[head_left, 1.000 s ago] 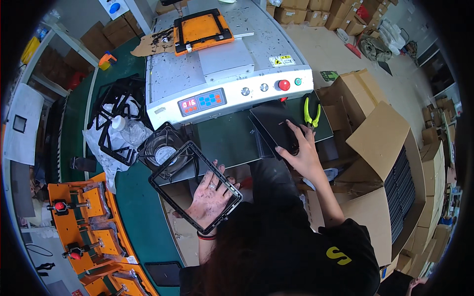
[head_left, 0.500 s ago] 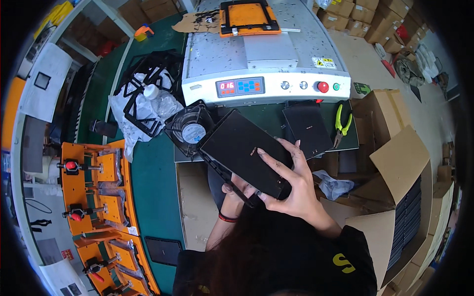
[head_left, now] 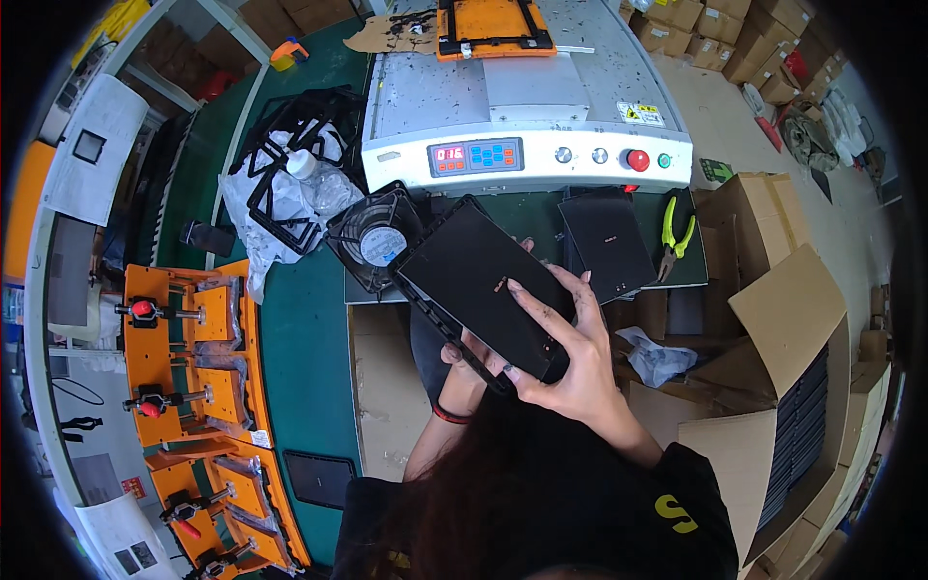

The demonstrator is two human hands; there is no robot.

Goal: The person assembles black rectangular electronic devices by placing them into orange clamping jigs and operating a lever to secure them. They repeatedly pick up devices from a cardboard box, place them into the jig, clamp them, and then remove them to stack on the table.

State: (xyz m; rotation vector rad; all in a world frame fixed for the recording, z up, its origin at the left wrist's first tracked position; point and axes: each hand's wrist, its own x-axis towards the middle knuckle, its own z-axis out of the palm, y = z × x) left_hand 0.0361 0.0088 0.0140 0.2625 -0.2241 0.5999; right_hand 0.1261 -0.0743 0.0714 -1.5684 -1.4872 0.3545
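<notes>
A flat black rectangular panel (head_left: 474, 266) is held tilted in front of my body, against a thin black frame (head_left: 432, 317) along its lower left side. My left hand (head_left: 464, 387) grips the frame and panel from below near the lower corner, its fingers partly hidden beneath them. My right hand (head_left: 580, 362) is on the panel's right side, fingers over its face and thumb at the lower edge. Just beyond the panel's left corner sits a black round fan (head_left: 379, 242). More black panels (head_left: 614, 253) lie on the green bench to the right.
A grey machine (head_left: 420, 101) with buttons stands behind the bench. Green-handled pliers (head_left: 675, 242) lie at the bench's right end. Open cardboard boxes (head_left: 783, 319) stand to the right. Orange clamp fixtures (head_left: 159, 358), black frames (head_left: 280, 174) and a clear bottle (head_left: 329, 188) are at left.
The panel and frame have shifted slightly and the frame now sits closer along the panel's edge. Both hands keep their grip. The whole view has moved a little.
</notes>
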